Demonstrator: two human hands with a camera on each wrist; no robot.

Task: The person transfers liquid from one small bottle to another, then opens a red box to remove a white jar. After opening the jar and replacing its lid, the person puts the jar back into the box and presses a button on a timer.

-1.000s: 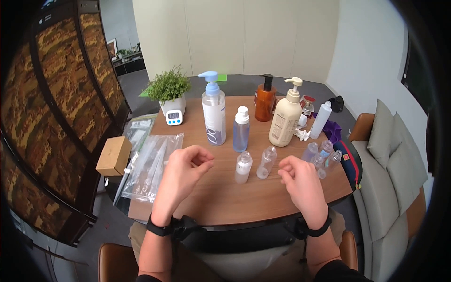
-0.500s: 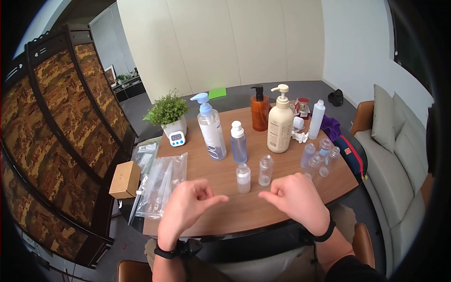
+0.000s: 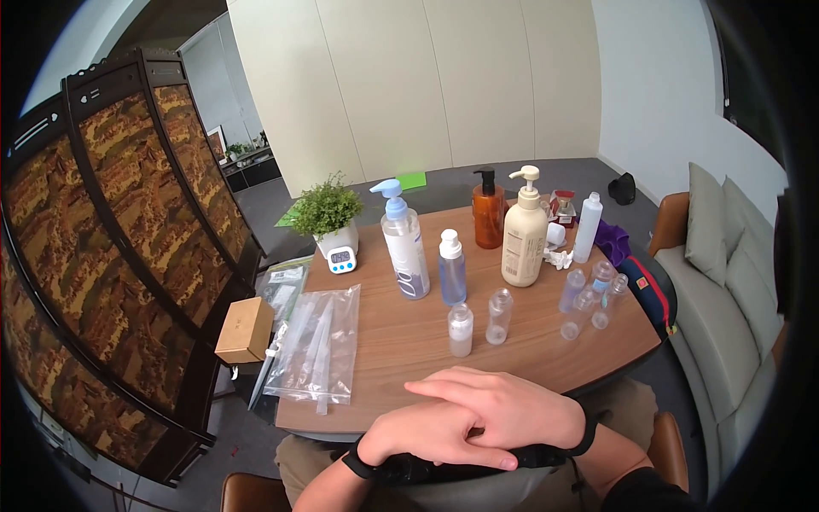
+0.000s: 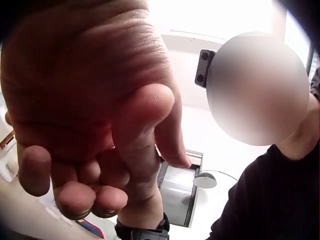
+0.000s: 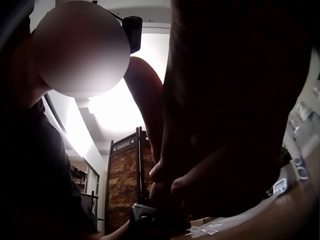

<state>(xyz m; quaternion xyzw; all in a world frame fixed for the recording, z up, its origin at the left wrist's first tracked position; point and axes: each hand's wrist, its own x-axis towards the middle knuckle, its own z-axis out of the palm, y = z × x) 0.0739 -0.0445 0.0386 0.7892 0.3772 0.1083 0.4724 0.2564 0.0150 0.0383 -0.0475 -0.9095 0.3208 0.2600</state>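
My two hands overlap just in front of the table's near edge. The right hand (image 3: 520,408) lies across the back of the left hand (image 3: 422,433), its fingers stretched to the left. One digit of the left hand (image 3: 495,458) points out to the right below it. Neither hand holds an object. In the left wrist view the left palm (image 4: 85,75) fills the upper left. Beyond the hands stand two small clear bottles, one with whitish contents (image 3: 461,331) and one clear bottle (image 3: 499,317) beside it.
A blue-topped pump bottle (image 3: 405,256), a small blue bottle (image 3: 452,273), a cream pump bottle (image 3: 523,243) and an amber bottle (image 3: 488,215) stand farther back. Several small bottles (image 3: 601,277) group at right. A timer (image 3: 341,259), a plastic bag (image 3: 320,341) and a cardboard box (image 3: 245,329) are left.
My hands were apart over the table with thumbs pointing inward; they have come together and drawn back toward my body, right over left. The bottles stand in the same places.
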